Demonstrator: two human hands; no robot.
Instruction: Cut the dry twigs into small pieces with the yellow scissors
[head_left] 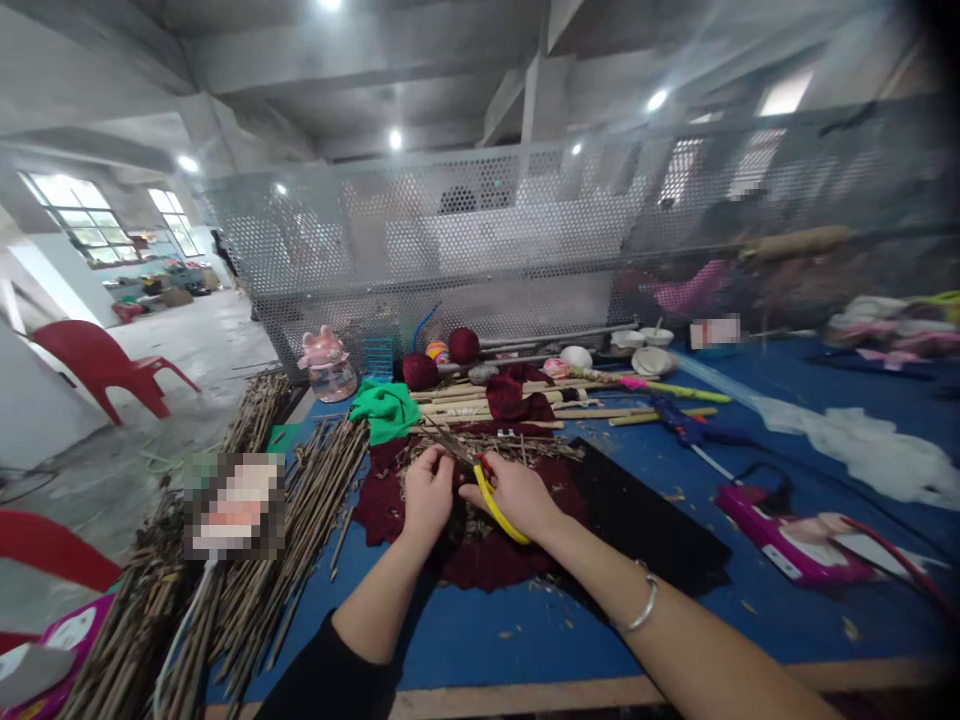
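My right hand (523,496) is closed around a pair of yellow-handled scissors (491,505), whose dark blades point up and left. Close beside the blades, my left hand (430,498) has its fingers curled together; whatever they pinch is too small to make out. Both hands are over a dark red cloth (480,570) scattered with short cut twigs (536,447). Left of the cloth lies a bundle of long thin sticks (307,530). A green cloth (386,408) rests just beyond my left hand.
Dark red yarn balls (463,345), wooden rods and a pink-lidded jar (330,370) line the back by a perforated metal screen (450,240). A black sheet (645,520), blue glue gun (690,425) and magenta power box (795,540) lie right. Red chairs (105,360) stand left.
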